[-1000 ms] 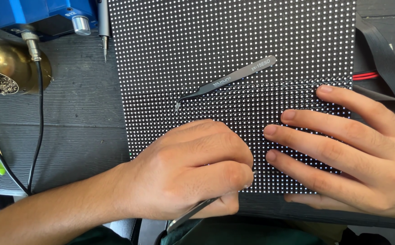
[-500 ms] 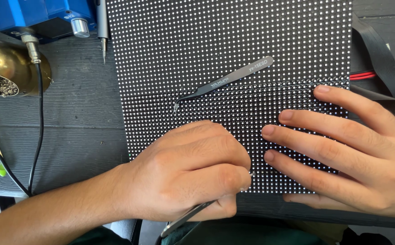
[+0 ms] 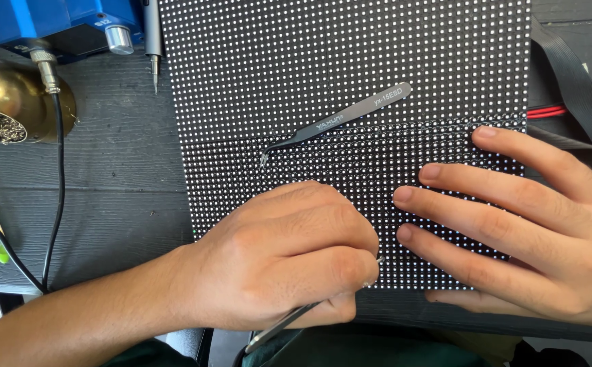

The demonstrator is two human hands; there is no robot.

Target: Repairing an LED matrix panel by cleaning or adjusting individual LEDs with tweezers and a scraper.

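A black panel (image 3: 350, 75) dotted with a fine grid of white points lies flat on the surface. A thin metal tool (image 3: 289, 325) is pinched at the panel's near edge, its handle slanting back. Dark curved-tip tweezers (image 3: 340, 122) lie loose on the panel.

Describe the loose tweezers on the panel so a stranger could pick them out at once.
Start at the big black LED dot-matrix panel that fills the middle of the dark table. The tweezers lie loose on it, slanting above the left hand and touched by neither hand. They are slim and dark grey with a curved tip at the lower left, unlike the tool gripped in the left hand.
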